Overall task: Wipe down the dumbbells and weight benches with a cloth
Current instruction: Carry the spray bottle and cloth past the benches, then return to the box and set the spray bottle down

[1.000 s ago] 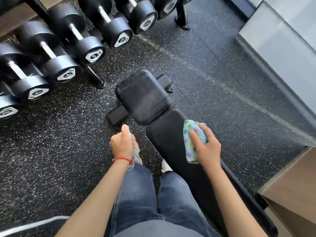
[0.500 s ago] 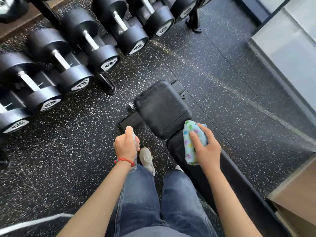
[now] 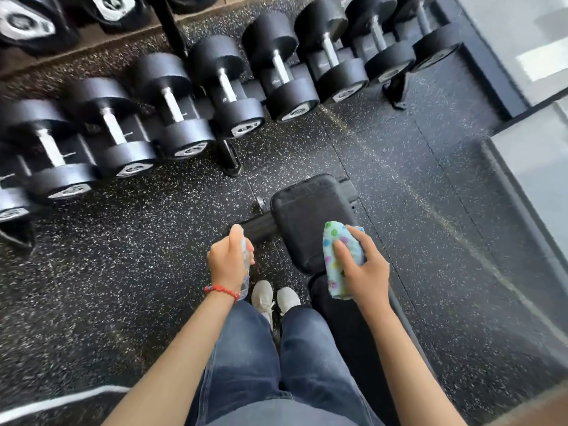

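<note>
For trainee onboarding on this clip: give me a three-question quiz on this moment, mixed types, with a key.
1. True or false: the right hand holds the cloth on the bench.
2. What does the left hand grip? A) dumbbell B) spray bottle C) towel roll
3. Fill in: the dumbbells sit on a ____.

Key: 1 true; 2 B; 3 rack.

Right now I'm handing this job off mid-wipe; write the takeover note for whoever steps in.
Left hand grips a clear spray bottle, held beside the bench.
Right hand holds the dotted cloth against the bench's seat pad.
Dumbbells sit racked ahead.
Done: cannot tell how much of the bench is wiped.
Left: finish both bench pads, then the dumbbells.
</note>
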A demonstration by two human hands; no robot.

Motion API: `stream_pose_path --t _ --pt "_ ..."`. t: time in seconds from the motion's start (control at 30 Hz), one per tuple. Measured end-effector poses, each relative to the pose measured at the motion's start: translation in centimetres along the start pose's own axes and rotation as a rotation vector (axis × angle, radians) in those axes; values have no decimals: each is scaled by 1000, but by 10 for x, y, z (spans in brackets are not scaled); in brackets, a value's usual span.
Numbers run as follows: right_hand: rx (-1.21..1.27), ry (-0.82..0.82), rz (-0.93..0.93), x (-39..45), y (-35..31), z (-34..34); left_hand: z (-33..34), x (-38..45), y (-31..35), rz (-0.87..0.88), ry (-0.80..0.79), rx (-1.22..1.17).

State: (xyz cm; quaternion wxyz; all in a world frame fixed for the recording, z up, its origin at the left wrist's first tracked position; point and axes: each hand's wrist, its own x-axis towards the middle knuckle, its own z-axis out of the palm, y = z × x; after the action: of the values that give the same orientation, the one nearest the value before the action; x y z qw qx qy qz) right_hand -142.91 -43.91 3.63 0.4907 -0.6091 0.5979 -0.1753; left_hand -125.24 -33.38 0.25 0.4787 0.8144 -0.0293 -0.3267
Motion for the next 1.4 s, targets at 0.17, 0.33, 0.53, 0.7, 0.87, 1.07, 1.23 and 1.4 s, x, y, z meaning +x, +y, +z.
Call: stream_pose_path --t 0.17,0.33,0.53,0.7,0.87,1.07,1.23,1.4 --pt "-24 -146 -118 6 -15 4 -9 -19 -4 -27 97 -115" --pt "-80 -275 -242 10 -22 14 -22 -38 -19 -59 191 -226" --pt "-155 -418 -324 0 -33 38 -58 -61 -42 -84 326 -284" --pt "-190 -557 -406 -21 -50 75 -97 -75 -62 -126 454 -356" --pt "-242 -709 -476 -55 -70 126 -146 -80 -82 -145 583 -420" --pt "-305 -837 -574 -111 -89 210 -225 -78 -118 -168 662 -530" --pt "-354 -931 -634 -173 -102 291 -305 -79 -153 -181 725 -553" --pt "-381 -1032 -684 -228 -116 358 -382 -90 -177 -227 842 -564"
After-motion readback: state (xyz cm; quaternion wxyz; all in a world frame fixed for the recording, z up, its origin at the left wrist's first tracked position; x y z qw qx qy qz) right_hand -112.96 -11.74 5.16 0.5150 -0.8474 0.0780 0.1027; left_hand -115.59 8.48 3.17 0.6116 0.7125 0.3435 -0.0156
